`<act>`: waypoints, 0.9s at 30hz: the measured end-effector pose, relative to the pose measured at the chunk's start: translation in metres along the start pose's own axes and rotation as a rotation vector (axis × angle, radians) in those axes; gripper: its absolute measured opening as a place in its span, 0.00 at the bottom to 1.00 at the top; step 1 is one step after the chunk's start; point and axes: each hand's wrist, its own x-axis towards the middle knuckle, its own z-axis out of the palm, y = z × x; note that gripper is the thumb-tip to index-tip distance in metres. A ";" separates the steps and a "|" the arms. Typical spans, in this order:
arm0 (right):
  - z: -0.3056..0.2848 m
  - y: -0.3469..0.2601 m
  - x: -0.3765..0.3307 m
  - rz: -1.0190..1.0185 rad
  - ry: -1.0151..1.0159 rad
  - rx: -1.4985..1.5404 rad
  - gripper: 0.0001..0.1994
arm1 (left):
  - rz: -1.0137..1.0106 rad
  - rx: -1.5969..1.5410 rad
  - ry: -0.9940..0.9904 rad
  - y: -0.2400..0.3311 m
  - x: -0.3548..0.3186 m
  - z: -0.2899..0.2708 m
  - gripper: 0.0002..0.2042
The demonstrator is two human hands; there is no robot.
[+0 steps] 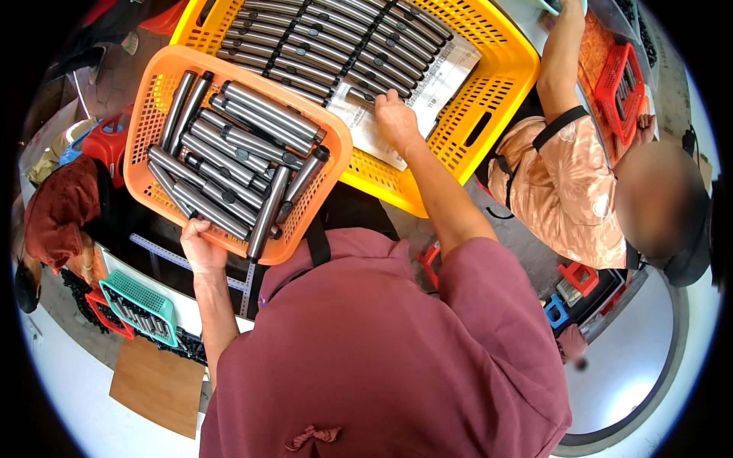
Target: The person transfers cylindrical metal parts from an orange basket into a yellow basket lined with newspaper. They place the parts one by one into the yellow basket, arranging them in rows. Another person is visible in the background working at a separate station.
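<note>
Maroon sleeves point(382, 351) are filling the near view, and from here I'm watching my left hand point(200, 248) curling shut on the near rim of the orange basket point(153, 99), at about 7 o'clock of it. Loose steel rods point(229, 153) are lying jumbled inside. Farther out, toward 1 o'clock, my right hand point(395, 118) is pressing on the paper sheet point(382, 137) in the yellow crate point(489, 91); it is perhaps pinching a rod, I cannot tell. A co-worker point(565, 183) is leaning in at 3 o'clock.
</note>
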 end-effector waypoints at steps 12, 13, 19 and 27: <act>0.005 -0.010 0.017 0.017 0.059 0.118 0.07 | -0.013 -0.012 -0.025 -0.001 -0.005 0.004 0.14; 0.006 -0.010 0.017 0.021 0.058 0.120 0.07 | -0.005 -0.013 -0.006 -0.001 -0.006 0.007 0.14; 0.007 -0.007 0.019 0.021 -0.002 0.163 0.11 | -0.037 -0.045 -0.079 -0.001 -0.007 0.000 0.15; -0.087 -0.022 0.004 0.118 0.681 0.941 0.07 | -0.027 -0.014 -0.083 -0.006 -0.008 0.008 0.11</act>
